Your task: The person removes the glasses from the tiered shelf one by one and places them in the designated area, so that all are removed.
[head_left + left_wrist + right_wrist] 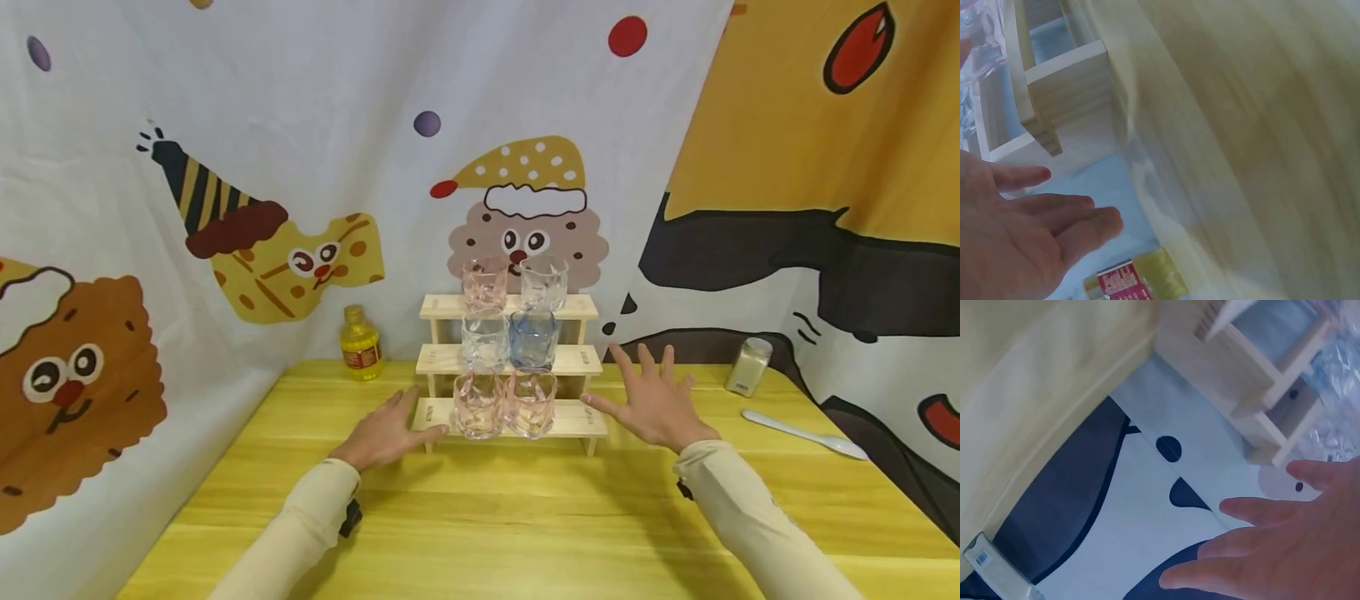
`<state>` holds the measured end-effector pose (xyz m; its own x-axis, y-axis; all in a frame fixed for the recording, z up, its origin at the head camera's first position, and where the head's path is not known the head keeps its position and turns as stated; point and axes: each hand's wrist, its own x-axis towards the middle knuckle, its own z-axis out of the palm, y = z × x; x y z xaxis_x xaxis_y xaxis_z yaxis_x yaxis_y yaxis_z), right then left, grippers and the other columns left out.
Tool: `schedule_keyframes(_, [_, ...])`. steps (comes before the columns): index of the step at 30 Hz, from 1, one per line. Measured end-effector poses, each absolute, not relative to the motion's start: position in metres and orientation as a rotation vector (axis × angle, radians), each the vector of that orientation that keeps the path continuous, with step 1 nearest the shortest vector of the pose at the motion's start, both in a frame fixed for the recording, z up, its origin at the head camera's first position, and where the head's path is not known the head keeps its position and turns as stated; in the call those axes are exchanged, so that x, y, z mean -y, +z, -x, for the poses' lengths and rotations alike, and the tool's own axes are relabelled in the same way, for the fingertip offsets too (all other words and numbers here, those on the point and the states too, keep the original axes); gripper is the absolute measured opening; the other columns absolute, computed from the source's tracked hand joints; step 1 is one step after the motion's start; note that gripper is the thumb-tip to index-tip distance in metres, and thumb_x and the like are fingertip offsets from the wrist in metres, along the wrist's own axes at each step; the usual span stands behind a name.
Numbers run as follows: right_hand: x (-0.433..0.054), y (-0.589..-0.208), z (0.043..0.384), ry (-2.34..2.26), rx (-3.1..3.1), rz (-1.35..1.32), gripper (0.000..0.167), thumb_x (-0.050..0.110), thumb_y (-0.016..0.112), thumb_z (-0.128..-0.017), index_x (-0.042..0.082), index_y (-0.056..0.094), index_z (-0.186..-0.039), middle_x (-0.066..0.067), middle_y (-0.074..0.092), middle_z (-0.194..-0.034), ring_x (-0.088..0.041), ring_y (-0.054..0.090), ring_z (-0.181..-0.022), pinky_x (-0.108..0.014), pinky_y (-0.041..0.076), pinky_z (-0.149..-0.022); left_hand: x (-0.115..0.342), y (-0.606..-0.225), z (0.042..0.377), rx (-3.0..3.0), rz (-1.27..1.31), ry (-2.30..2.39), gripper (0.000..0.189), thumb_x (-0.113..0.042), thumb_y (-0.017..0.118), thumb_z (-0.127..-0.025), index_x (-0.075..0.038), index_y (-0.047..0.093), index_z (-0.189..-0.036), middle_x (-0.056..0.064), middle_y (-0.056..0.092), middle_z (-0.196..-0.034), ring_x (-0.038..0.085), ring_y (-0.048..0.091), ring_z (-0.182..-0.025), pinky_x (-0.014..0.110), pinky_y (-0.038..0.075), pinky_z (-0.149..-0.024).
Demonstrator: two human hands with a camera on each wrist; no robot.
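Note:
A three-step wooden rack (435, 358) stands at the middle back of the table and bears several glasses. Two pink glasses (480, 404) are on the lowest step. On the middle step sit a clear glass (484, 342) and a blue glass (533, 340). Up top are a pink glass (484, 283) and a clear glass (544, 283). My left hand (386, 432) is at the rack's lower left side, fingers spread and holding nothing. Beyond the rack's right end, my right hand (656, 402) has its fingers spread wide and grips nothing. Whether either hand touches the rack, I cannot tell.
A yellow bottle (361, 343) with a red label stands at the back left of the wooden table (480, 533). At the right are a small jar (749, 367) with a pale lid and a white spoon (806, 434). A cartoon-printed cloth (337, 83) hangs behind.

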<state>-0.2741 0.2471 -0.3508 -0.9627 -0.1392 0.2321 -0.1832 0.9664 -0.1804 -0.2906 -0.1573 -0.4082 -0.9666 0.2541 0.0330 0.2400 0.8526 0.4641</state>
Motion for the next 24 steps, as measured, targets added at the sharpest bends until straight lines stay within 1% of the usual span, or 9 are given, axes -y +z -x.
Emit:
schedule_keyframes(5, [-0.247, -0.338, 0.284, 0.366, 2.871, -0.250, 0.098, 0.076, 0.047, -0.091, 0.019, 0.011, -0.163, -0.036, 0.018, -0.160, -0.071, 0.001, -0.141, -0.088, 0.013, -0.099, 0.150, -0.408, 0.295, -2.944, -0.392, 0.866, 0.107, -0.072, 0.060, -0.086, -0.005, 0.021, -0.160, 0.021, 0.031, -0.163, 0.042, 0.034, -0.148, 0.061, 0.031, -0.117])
schedule_keyframes(8, [-0.245, -0.333, 0.291, 0.435, 2.870, -0.251, 0.099, 0.076, 0.045, -0.092, 0.019, 0.009, -0.163, -0.035, 0.016, -0.161, -0.068, -0.001, -0.143, -0.087, 0.012, -0.101, 0.147, -0.410, 0.296, -2.937, -0.395, 0.917, 0.106, -0.067, 0.064, -0.086, -0.005, 0.022, -0.160, 0.021, 0.036, -0.160, 0.041, 0.042, -0.143, 0.058, 0.037, -0.113])
schedule_keyframes(11, [-0.242, -0.327, 0.298, 0.510, 2.864, -0.261, 0.098, 0.076, 0.044, -0.092, 0.018, 0.008, -0.163, -0.034, 0.015, -0.162, -0.067, -0.001, -0.144, -0.085, 0.012, -0.104, 0.145, -0.413, 0.297, -2.947, -0.397, 0.918, 0.105, -0.067, 0.065, -0.086, -0.005, 0.023, -0.159, 0.020, 0.039, -0.159, 0.040, 0.046, -0.141, 0.058, 0.040, -0.111])
schedule_keyframes(13, [-0.240, -0.324, 0.303, 0.558, 2.845, -0.274, 0.098, 0.074, 0.045, -0.093, 0.016, 0.009, -0.163, -0.033, 0.017, -0.162, -0.066, 0.002, -0.145, -0.083, 0.014, -0.106, 0.144, -0.415, 0.298, -2.946, -0.405, 0.932, 0.103, -0.067, 0.065, -0.086, -0.005, 0.024, -0.159, 0.019, 0.044, -0.155, 0.038, 0.051, -0.135, 0.056, 0.043, -0.108])
schedule_keyframes(16, [-0.237, -0.319, 0.311, 0.638, 2.822, -0.298, 0.097, 0.072, 0.046, -0.094, 0.015, 0.009, -0.163, -0.031, 0.017, -0.164, -0.061, 0.008, -0.148, -0.078, 0.017, -0.110, 0.141, -0.417, 0.299, -2.943, -0.413, 0.946, 0.102, -0.066, 0.065, -0.086, -0.005, 0.027, -0.158, 0.018, 0.049, -0.151, 0.036, 0.055, -0.131, 0.054, 0.045, -0.105])
schedule_keyframes(18, [-0.234, -0.316, 0.316, 0.688, 2.812, -0.322, 0.097, 0.071, 0.047, -0.094, 0.015, 0.008, -0.163, -0.029, 0.015, -0.165, -0.057, 0.009, -0.150, -0.075, 0.017, -0.113, 0.140, -0.417, 0.300, -2.945, -0.424, 0.957, 0.099, -0.064, 0.067, -0.086, -0.005, 0.031, -0.156, 0.015, 0.058, -0.142, 0.030, 0.062, -0.120, 0.050, 0.050, -0.097])
schedule_keyframes(20, [-0.230, -0.314, 0.322, 0.724, 2.806, -0.349, 0.096, 0.070, 0.047, -0.095, 0.017, 0.006, -0.163, -0.027, 0.014, -0.166, -0.053, 0.012, -0.151, -0.073, 0.019, -0.114, 0.139, -0.417, 0.300, -2.952, -0.434, 0.955, 0.096, -0.062, 0.069, -0.086, -0.005, 0.035, -0.154, 0.012, 0.063, -0.133, 0.026, 0.064, -0.112, 0.046, 0.052, -0.092])
schedule_keyframes(23, [-0.224, -0.308, 0.330, 0.765, 2.794, -0.384, 0.095, 0.067, 0.048, -0.096, 0.017, 0.004, -0.163, -0.026, 0.013, -0.166, -0.051, 0.017, -0.151, -0.072, 0.021, -0.115, 0.140, -0.417, 0.300, -2.973, -0.457, 0.936, 0.092, -0.059, 0.069, -0.087, -0.004, 0.037, -0.153, 0.011, 0.065, -0.128, 0.024, 0.065, -0.107, 0.044, 0.053, -0.088])
schedule_keyframes(24, [-0.222, -0.306, 0.333, 0.773, 2.788, -0.392, 0.094, 0.066, 0.048, -0.096, 0.017, 0.004, -0.163, -0.026, 0.013, -0.166, -0.050, 0.019, -0.150, -0.071, 0.022, -0.115, 0.139, -0.417, 0.300, -2.982, -0.468, 0.928, 0.090, -0.058, 0.069, -0.088, -0.004, 0.038, -0.152, 0.012, 0.065, -0.129, 0.026, 0.065, -0.109, 0.045, 0.053, -0.088])
